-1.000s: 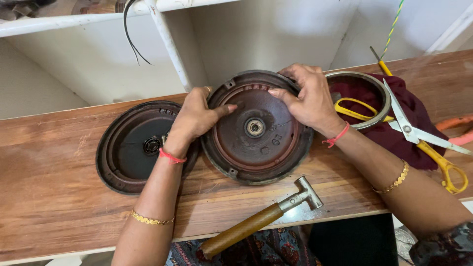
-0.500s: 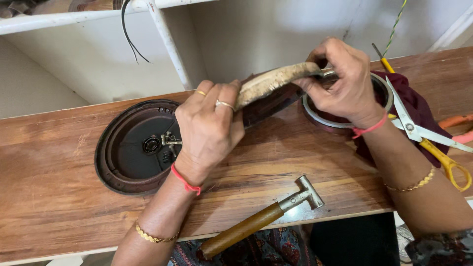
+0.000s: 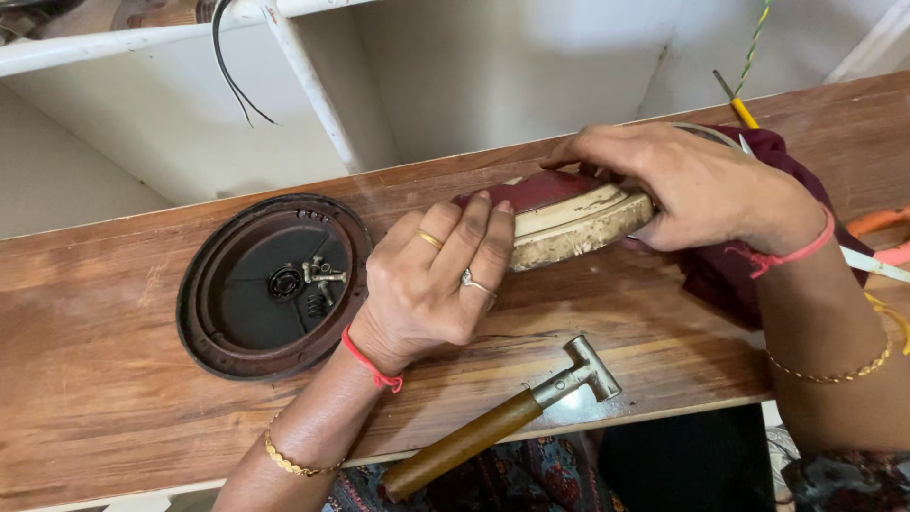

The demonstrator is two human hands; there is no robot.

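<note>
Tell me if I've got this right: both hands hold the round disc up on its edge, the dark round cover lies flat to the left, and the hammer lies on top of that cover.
Not quite. In the head view the hammer lies on the wooden bench near its front edge, apart from the dark round cover. The rest holds: the left hand and right hand hold the round disc up on its edge.
</note>
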